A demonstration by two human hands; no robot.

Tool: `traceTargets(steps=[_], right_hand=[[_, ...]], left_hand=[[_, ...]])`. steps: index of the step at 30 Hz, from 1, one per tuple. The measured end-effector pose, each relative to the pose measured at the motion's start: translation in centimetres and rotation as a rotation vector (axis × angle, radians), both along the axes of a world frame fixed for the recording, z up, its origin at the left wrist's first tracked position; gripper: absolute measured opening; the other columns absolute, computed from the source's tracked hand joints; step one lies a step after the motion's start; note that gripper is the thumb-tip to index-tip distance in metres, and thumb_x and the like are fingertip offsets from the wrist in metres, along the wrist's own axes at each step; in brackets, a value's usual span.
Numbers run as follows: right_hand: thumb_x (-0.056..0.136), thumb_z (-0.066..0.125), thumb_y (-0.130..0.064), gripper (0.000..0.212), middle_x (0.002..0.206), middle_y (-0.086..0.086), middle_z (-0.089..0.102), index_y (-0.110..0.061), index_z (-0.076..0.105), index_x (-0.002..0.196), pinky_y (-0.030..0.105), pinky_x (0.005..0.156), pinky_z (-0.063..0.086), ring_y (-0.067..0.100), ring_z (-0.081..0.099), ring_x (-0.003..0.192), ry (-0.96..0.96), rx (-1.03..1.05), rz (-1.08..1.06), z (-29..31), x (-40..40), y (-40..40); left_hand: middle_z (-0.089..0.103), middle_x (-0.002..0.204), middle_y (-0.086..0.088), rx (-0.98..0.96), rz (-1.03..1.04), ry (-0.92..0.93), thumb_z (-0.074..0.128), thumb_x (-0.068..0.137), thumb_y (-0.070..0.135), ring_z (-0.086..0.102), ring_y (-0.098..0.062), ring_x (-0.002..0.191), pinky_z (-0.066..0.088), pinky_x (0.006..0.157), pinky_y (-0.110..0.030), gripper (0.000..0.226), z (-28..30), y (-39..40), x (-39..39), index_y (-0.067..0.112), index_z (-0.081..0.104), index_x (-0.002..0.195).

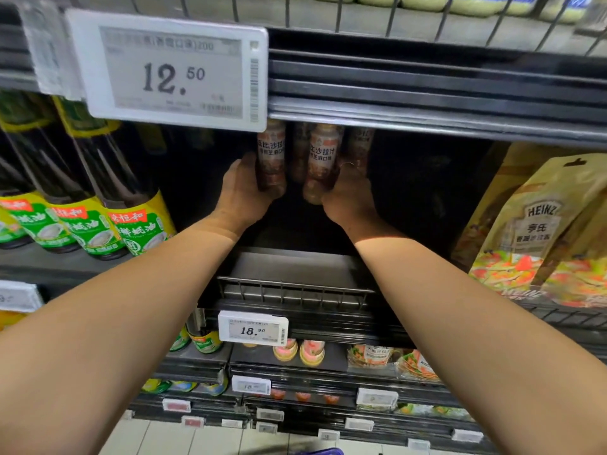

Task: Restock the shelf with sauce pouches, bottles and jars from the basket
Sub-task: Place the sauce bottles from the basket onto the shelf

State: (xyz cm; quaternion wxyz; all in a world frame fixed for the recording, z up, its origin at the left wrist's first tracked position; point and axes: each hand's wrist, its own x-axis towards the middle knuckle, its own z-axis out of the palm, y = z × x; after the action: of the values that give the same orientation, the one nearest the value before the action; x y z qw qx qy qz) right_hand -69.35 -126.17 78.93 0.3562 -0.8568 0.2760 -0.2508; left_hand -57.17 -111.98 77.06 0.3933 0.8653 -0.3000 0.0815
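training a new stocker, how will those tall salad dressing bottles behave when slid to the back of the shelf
The salad dressing bottles look tall and narrow, so probably tippy if pushed high up. They appear full, so likely hefty for their size. The smooth label wrap may be slippery, which may be why the left hand and right hand each grip low.

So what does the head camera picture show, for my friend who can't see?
Both hands reach deep into a dark shelf, the left hand and right hand each holding a salad dressing bottle. Green-labelled sauce bottles stand left, Heinz pouches right.
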Motion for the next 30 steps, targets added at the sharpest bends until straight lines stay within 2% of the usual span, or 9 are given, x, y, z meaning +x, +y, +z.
traceTargets(steps=[6,11,15,19,22,30], right_hand=[[0.083,0.08,-0.034,0.052,0.131,0.005,0.065,-0.018,0.061,0.129,0.018,0.088,0.038,0.022,0.061,0.122,0.012,0.015,0.013,-0.5,0.0,-0.2],[0.079,0.081,-0.042,0.056,0.131,0.005,0.066,-0.022,0.063,0.128,0.021,0.089,0.041,0.024,0.062,0.121,0.083,-0.043,0.009,-0.6,0.3,-0.7],[0.082,0.08,-0.038,0.05,0.129,0.006,0.067,-0.022,0.064,0.126,0.023,0.093,0.044,0.025,0.062,0.121,0.056,-0.077,0.021,-0.8,0.5,-0.8],[0.082,0.08,-0.039,0.055,0.134,0.008,0.064,-0.018,0.062,0.13,0.037,0.103,0.048,0.026,0.06,0.124,0.073,-0.094,0.022,-1.0,0.7,-1.1],[0.084,0.079,-0.034,0.055,0.136,0.008,0.063,-0.016,0.06,0.132,0.035,0.104,0.047,0.025,0.059,0.125,0.046,-0.086,0.073,-1.3,0.9,-1.0],[0.09,0.073,-0.025,0.052,0.14,0.009,0.059,-0.013,0.057,0.137,0.037,0.108,0.044,0.026,0.055,0.13,0.032,-0.136,0.128,-1.4,1.7,-0.8]], left_hand=[[0.064,0.123,-0.011,-0.037,0.011,0.025,0.086,0.076,0.031,0.063,-0.028,0.113,0.05,0.095,-0.034,0.06,-0.2,-0.1,0.4,0.01,0.057,0.125],[0.067,0.115,-0.009,-0.053,0.028,0.022,0.082,0.077,0.036,0.066,-0.027,0.106,0.053,0.089,-0.035,0.051,0.1,-0.3,0.1,0.01,0.061,0.116],[0.068,0.112,-0.009,-0.06,0.033,-0.008,0.08,0.078,0.038,0.067,-0.027,0.103,0.054,0.088,-0.038,0.05,0.1,-0.5,0.1,0.008,0.062,0.113],[0.068,0.118,-0.006,-0.059,0.024,0.0,0.082,0.076,0.039,0.066,-0.023,0.108,0.052,0.091,-0.03,0.054,-0.2,-0.2,0.5,0.012,0.062,0.119],[0.068,0.121,-0.009,-0.054,-0.015,-0.017,0.085,0.075,0.036,0.066,-0.024,0.111,0.051,0.095,-0.031,0.059,-0.3,-0.2,0.5,0.012,0.064,0.124],[0.069,0.123,-0.009,-0.035,-0.056,-0.011,0.087,0.076,0.035,0.066,-0.024,0.112,0.052,0.093,-0.032,0.061,-0.2,0.0,0.5,0.012,0.063,0.127]])
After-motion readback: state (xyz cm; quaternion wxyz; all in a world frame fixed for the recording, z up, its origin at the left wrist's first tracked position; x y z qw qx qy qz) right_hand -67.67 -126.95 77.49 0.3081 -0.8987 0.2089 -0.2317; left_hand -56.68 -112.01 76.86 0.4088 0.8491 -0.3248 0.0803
